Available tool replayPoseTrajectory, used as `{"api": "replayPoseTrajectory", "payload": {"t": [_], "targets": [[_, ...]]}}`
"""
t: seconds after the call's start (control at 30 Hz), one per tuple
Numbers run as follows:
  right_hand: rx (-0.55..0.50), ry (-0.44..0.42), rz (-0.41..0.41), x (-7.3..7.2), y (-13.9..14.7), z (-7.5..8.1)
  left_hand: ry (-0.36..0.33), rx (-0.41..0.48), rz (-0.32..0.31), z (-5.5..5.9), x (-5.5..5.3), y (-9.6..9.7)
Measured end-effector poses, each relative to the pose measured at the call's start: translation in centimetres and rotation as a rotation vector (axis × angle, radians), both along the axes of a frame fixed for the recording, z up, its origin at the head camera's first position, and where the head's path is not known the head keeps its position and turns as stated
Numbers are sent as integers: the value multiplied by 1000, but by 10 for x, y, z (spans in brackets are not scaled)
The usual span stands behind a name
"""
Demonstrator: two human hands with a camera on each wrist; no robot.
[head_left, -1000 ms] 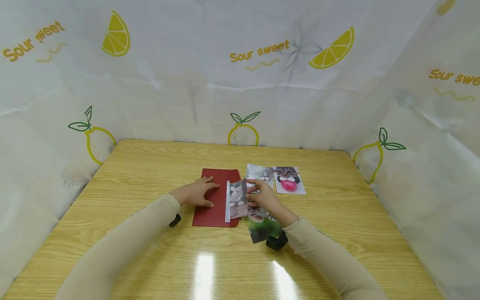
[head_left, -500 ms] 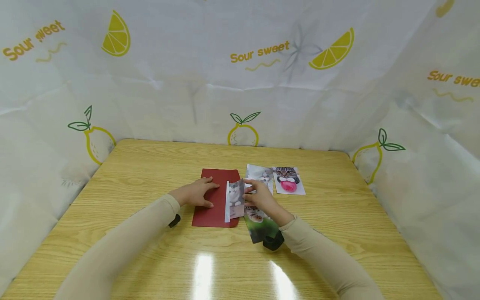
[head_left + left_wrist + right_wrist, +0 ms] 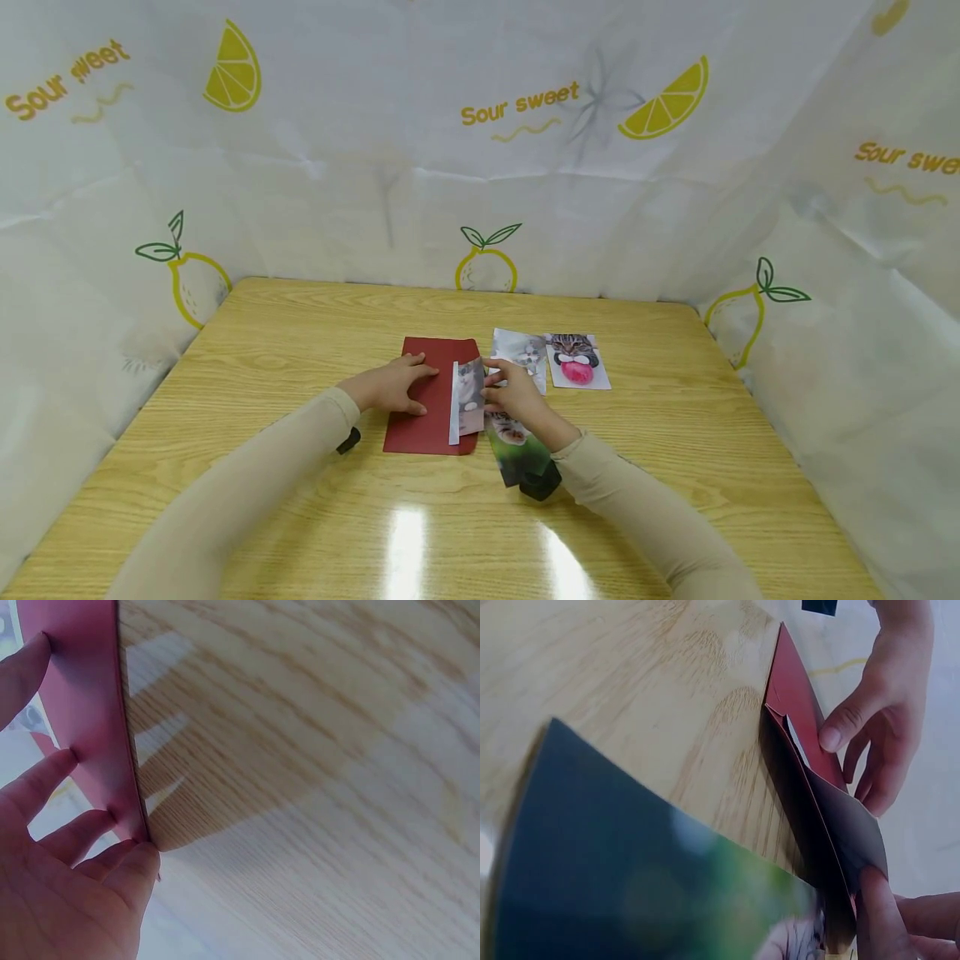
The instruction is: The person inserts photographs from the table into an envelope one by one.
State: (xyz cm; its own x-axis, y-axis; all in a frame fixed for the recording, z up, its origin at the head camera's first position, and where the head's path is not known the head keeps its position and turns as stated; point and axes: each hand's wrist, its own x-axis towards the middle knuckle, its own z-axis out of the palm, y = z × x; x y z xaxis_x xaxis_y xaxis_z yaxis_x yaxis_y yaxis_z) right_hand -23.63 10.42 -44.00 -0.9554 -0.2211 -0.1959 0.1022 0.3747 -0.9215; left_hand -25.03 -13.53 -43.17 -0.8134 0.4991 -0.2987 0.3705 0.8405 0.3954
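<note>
**Small cat photo in right hand's grip, over red folder's right edge**

The small cat photo (image 3: 470,398) lies over the right part of the red folder (image 3: 420,433), just left of the right hand (image 3: 521,396). A white strip (image 3: 454,404) runs along the photo's left side, flat against the red in the head view. In the right wrist view the photo slants up off the folder toward the right hand, and the red edge beneath it also stands clear of the wood.

Right hand: pinching the photo at its right edge, digits close together, at least 1 on the face seen in the right wrist view. The rest of the grip is partly hidden.

Left hand (image 3: 390,387): digits spread, fingertips resting on the folder, left of the photo and apart from it.

Next out: the green-background photo (image 3: 517,462) lies under and near the right hand, partly covered. A pale cat photo (image 3: 513,348) is just beyond that hand. Right of it, 1 tabby photo (image 3: 577,364) with a pink ball. All on the wooden table (image 3: 300,333); lemon-print sheeting (image 3: 360,100) behind.
</note>
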Motion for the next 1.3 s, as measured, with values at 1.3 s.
{"api": "replayPoseTrajectory", "payload": {"t": [1.3], "targets": [[102, -37, 27, -3, -22, -10, 12, 2, 8, -5, -3, 0]]}}
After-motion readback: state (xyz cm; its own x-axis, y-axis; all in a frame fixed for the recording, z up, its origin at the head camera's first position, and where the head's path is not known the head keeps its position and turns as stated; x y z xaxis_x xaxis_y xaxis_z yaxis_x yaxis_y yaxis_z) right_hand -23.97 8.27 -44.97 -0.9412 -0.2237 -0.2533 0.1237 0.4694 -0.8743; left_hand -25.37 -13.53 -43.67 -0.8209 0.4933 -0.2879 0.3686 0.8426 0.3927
